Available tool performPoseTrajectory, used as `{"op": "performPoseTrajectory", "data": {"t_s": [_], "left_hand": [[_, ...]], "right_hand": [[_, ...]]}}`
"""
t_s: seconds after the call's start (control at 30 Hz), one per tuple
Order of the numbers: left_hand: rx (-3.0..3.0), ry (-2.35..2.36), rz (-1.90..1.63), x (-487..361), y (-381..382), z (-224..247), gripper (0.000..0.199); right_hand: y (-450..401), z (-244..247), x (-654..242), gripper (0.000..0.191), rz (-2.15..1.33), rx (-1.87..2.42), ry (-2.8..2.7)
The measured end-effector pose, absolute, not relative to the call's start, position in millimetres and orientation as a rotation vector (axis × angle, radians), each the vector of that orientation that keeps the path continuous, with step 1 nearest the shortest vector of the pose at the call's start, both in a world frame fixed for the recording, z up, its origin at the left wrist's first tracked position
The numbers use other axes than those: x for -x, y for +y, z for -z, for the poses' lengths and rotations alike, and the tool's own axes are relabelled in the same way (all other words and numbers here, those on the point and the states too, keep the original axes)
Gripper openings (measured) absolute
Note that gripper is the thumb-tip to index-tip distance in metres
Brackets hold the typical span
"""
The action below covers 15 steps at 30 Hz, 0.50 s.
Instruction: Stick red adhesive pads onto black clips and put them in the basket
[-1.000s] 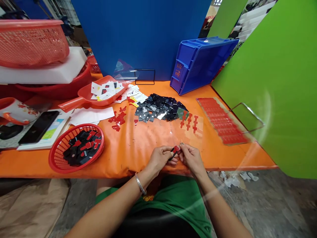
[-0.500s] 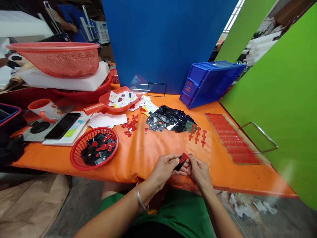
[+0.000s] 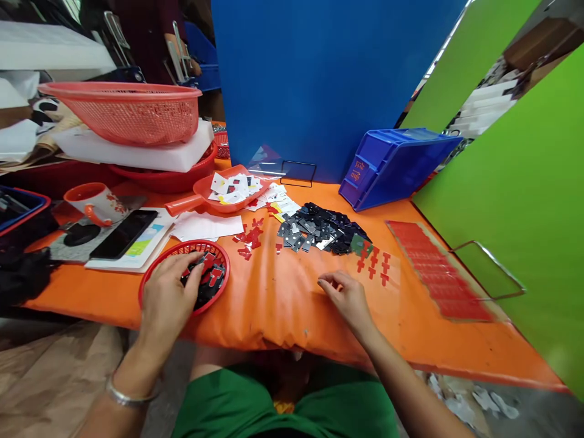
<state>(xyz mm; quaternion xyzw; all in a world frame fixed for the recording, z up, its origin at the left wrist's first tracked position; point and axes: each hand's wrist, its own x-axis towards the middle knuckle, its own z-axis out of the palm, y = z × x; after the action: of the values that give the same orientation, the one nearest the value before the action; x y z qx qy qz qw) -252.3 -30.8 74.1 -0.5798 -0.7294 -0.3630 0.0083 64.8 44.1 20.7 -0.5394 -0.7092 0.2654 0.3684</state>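
Red characters are showing on the end of the blue crate (image 3: 392,173), which is tilting beside the blue panel (image 3: 292,91), but they're staying too small for me to read. The red basket (image 3: 205,245) is holding a jumble of black pieces (image 3: 214,277), some bearing red T shapes; they're lying at mixed angles, sharing no single long axis. The left hand (image 3: 171,292) is reaching over that basket, thumb and forefinger curving toward each other; whether they're gripping a piece I can't tell. The right hand (image 3: 349,298) is hovering above the orange table cover (image 3: 283,304), its fingers bending in near the thumb, and I can't make out anything between them.

The orange scoop (image 3: 203,188) is carrying white cards (image 3: 235,185), its handle pointing left and toward the person. A larger basket (image 3: 137,115) is resting on a white foam slab (image 3: 132,155). Loose black parts (image 3: 319,225) are lying heaped past the right hand. Beside them, red T-shaped stickers (image 3: 373,261) are standing in columns on a clear sheet, while the long red sheet (image 3: 438,267) is running from far left to near right.
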Motion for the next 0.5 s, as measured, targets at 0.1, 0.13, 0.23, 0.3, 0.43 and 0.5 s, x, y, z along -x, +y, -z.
{"op": "performPoseTrajectory", "data": {"t_s": [0.1, 0.13, 0.23, 0.3, 0.43, 0.5], "left_hand": [[1.893, -2.145, 1.442, 212.2, -39.9, -68.3, 0.021], [1.961, -2.145, 1.528, 196.0, -41.2, -63.8, 0.02], [2.221, -2.127, 1.7, 154.1, -38.6, -42.3, 0.017], [2.295, -2.149, 1.721, 138.0, -32.8, -25.4, 0.016], [2.315, -2.125, 1.721, 130.8, -23.3, 2.5, 0.015], [2.306, -2.095, 1.729, 132.0, -22.1, 12.9, 0.015]], "right_hand": [[82.6, -14.9, -38.3, 0.017, -0.503, 1.369, -1.991], [95.2, -13.2, -28.4, 0.018, -0.431, 1.377, -2.052], [128.9, -10.6, 1.4, 0.02, -0.239, 1.398, -2.204], [146.9, -11.2, 18.3, 0.018, -0.18, 1.406, -2.3], [174.1, -14.9, 39.4, 0.012, -0.101, 1.459, -2.499], [183.6, -17.1, 44.7, 0.016, -0.022, 1.52, -2.566]]}}
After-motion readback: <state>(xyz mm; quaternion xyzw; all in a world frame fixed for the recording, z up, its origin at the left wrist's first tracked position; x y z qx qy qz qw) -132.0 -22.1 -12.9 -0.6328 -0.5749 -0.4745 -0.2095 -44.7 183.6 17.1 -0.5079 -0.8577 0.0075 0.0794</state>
